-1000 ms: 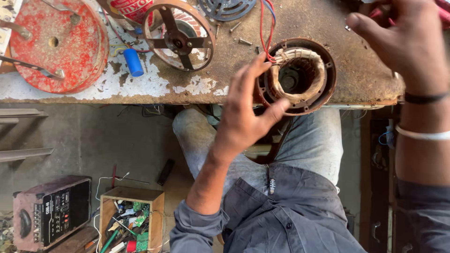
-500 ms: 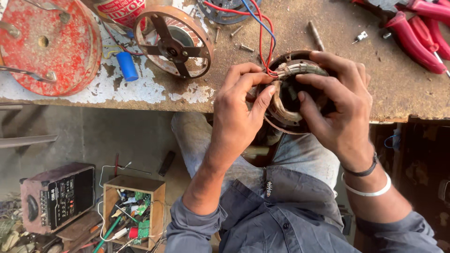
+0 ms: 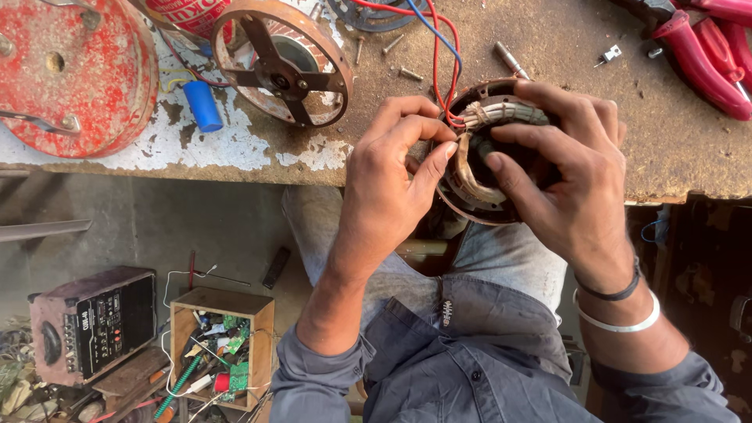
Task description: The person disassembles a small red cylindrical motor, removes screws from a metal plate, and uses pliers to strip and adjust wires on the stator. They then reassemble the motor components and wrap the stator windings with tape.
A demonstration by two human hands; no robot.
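A round motor stator (image 3: 492, 117) with copper-coloured windings wrapped in pale tape sits at the near edge of a worn workbench (image 3: 439, 168). Red and blue wires (image 3: 439, 55) run from it toward the back. My left hand (image 3: 392, 176) grips its left rim, fingertips touching the winding. My right hand (image 3: 568, 180) covers its right side, thumb inside the bore and fingers over the top rim. Both hands hold the stator, which overhangs the bench edge above my lap.
On the bench lie a rusty spoked wheel-like cover (image 3: 282, 66), a red round housing (image 3: 74, 74), a blue capacitor (image 3: 205, 106), loose screws (image 3: 407, 74) and red-handled pliers (image 3: 705, 55). On the floor to the left stand a small speaker box (image 3: 94, 325) and a wooden box of circuit parts (image 3: 223, 348).
One second ago only my left hand was by the stator, with my right raised at the far right. Since then my right hand came down onto it, and both hands now grip it.
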